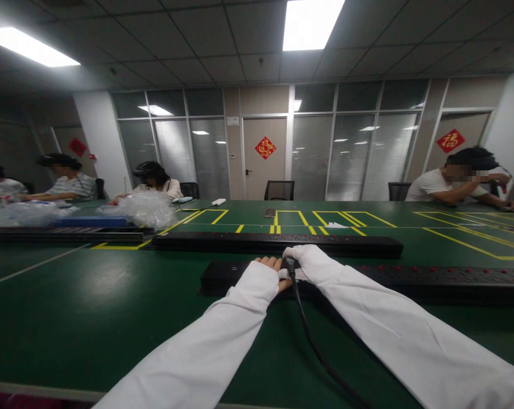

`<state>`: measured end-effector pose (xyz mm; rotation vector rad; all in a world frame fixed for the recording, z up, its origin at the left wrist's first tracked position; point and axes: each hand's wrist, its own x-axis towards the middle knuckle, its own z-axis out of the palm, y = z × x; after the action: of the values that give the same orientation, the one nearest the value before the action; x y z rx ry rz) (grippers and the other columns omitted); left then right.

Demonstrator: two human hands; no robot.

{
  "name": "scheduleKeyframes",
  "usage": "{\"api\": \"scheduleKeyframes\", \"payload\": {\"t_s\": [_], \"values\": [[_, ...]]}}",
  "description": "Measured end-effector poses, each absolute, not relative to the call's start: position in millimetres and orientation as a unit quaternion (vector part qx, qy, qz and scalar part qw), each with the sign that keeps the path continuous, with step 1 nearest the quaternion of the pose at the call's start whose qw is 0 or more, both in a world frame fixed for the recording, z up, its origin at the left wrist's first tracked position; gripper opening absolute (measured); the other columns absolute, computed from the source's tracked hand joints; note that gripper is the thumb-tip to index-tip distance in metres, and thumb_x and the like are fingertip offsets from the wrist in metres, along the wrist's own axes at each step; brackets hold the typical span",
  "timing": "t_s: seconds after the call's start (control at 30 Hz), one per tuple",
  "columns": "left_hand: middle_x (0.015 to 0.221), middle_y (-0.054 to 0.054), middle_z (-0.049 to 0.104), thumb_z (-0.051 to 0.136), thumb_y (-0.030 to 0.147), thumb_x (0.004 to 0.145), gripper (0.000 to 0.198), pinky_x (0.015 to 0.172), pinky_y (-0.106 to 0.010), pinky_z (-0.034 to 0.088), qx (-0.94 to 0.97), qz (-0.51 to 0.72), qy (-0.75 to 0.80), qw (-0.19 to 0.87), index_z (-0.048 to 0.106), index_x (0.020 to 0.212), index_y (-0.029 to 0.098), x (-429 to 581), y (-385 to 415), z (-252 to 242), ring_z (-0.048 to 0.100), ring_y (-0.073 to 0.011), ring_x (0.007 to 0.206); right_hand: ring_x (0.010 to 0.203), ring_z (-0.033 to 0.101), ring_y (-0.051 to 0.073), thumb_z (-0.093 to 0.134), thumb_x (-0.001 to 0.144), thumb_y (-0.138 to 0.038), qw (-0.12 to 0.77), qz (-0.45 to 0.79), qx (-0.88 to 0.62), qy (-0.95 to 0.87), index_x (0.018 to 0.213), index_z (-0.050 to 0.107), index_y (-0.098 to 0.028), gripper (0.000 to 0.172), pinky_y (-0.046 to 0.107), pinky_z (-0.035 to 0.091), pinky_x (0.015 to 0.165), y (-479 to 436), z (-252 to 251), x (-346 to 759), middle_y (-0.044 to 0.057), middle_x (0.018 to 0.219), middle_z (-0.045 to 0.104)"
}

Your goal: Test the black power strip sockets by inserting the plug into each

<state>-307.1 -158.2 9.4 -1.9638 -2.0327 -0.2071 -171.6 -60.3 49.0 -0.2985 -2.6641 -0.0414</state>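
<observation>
A long black power strip with red dots lies across the green table in front of me. My left hand is wrapped over it near its left end, the bare fingertips on the far side and the thumb on the near side. My right hand, in a white glove, grips a black plug just beside the left hand, over the strip. From the plug a black power cord runs down toward me. My hands hide the place where the plug meets the strip, so I cannot see whether it is inserted.
Behind lies another black power strip. Clear plastic bags and a blue box are at the left. Yellow tape marks the green table. Several people sit at the far side, one person at the right.
</observation>
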Motion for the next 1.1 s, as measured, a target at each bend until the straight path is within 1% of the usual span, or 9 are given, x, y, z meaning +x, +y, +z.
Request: {"api": "scheduleKeyframes", "payload": {"t_s": [0.07,0.13,0.27,0.5,0.7,0.8,0.87,1.0,1.1], "values": [[0.102,-0.008,0.061,0.043,0.054,0.082,0.047,0.08,-0.038,0.039,-0.678,-0.074,-0.717,0.144,0.053,0.109,0.016,-306.6,-157.8,9.7,0.055,-0.0265,0.094,0.063,0.051,0.013,0.056,0.072,-0.06,0.229,-0.012,-0.112,-0.967,0.087,0.061,-0.022,0.042,0.023,0.036,0.061,-60.2,49.8,-171.1,0.0,0.069,0.058],[0.103,-0.008,0.06,0.041,0.057,0.082,0.053,0.08,-0.038,0.039,-0.674,-0.081,-0.721,0.139,0.05,0.115,0.017,-305.9,-158.0,9.8,0.055,-0.0267,0.095,0.064,0.051,0.013,0.054,0.074,-0.058,0.235,0.004,-0.124,-0.964,0.087,0.061,-0.022,0.039,0.023,0.036,0.061,-58.9,50.1,-169.9,0.0,0.07,0.059],[0.107,-0.01,0.059,0.035,0.063,0.083,0.06,0.08,-0.038,0.039,-0.683,-0.09,-0.707,0.157,0.046,0.122,0.018,-304.9,-159.4,7.9,0.054,-0.0275,0.096,0.062,0.051,0.012,0.051,0.077,-0.056,0.254,0.043,-0.183,-0.949,0.087,0.062,-0.021,0.037,0.023,0.037,0.06,-52.2,49.3,-164.4,-0.001,0.067,0.058],[0.111,-0.011,0.058,0.036,0.065,0.081,0.065,0.083,-0.04,0.037,-0.675,-0.085,-0.71,0.18,0.045,0.127,0.019,-306.9,-155.5,0.0,0.053,-0.028,0.098,0.06,0.05,0.012,0.05,0.078,-0.055,0.227,0.083,-0.21,-0.947,0.083,0.063,-0.02,0.037,0.023,0.036,0.057,-41.5,47.2,-153.1,-0.001,0.065,0.057],[0.11,-0.012,0.058,0.032,0.066,0.082,0.068,0.082,-0.04,0.038,-0.687,-0.071,-0.705,0.163,0.043,0.128,0.017,-307.2,-157.3,4.3,0.052,-0.0287,0.098,0.058,0.049,0.012,0.054,0.074,-0.053,0.227,0.06,-0.226,-0.945,0.083,0.063,-0.02,0.036,0.023,0.037,0.056,-38.2,42.5,-147.9,-0.002,0.063,0.056],[0.11,-0.012,0.058,0.033,0.065,0.082,0.067,0.082,-0.04,0.038,-0.686,-0.071,-0.706,0.164,0.044,0.127,0.017,-306.7,-158.4,5.7,0.052,-0.0291,0.098,0.057,0.049,0.012,0.053,0.075,-0.053,0.22,0.044,-0.226,-0.948,0.085,0.062,-0.021,0.035,0.023,0.036,0.055,-36.8,40.5,-144.2,-0.002,0.064,0.057],[0.109,-0.013,0.058,0.034,0.064,0.082,0.066,0.082,-0.04,0.038,-0.685,-0.072,-0.706,0.163,0.045,0.126,0.017,-306.5,-158.9,6.2,0.052,-0.0291,0.098,0.059,0.05,0.012,0.051,0.076,-0.054,0.215,0.012,-0.219,-0.952,0.086,0.062,-0.021,0.036,0.023,0.036,0.056,-36.5,40.1,-143.1,-0.001,0.067,0.058],[0.108,-0.012,0.058,0.035,0.063,0.082,0.063,0.082,-0.039,0.038,-0.683,-0.078,-0.708,0.165,0.046,0.125,0.018,-306.0,-159.3,6.1,0.053,-0.0285,0.097,0.066,0.054,0.016,0.053,0.073,-0.06,0.19,-0.072,-0.208,-0.957,0.087,0.062,-0.023,0.041,0.025,0.036,0.059,-38.0,42.0,-143.8,0.002,0.073,0.06],[0.107,-0.012,0.059,0.035,0.063,0.083,0.062,0.083,-0.039,0.038,-0.678,-0.085,-0.709,0.174,0.047,0.124,0.018,-305.0,-159.7,4.4,0.053,-0.0284,0.097,0.066,0.055,0.017,0.051,0.074,-0.062,0.18,-0.102,-0.217,-0.954,0.088,0.062,-0.024,0.042,0.025,0.034,0.058,-41.2,44.4,-143.2,0.003,0.072,0.06]]}}
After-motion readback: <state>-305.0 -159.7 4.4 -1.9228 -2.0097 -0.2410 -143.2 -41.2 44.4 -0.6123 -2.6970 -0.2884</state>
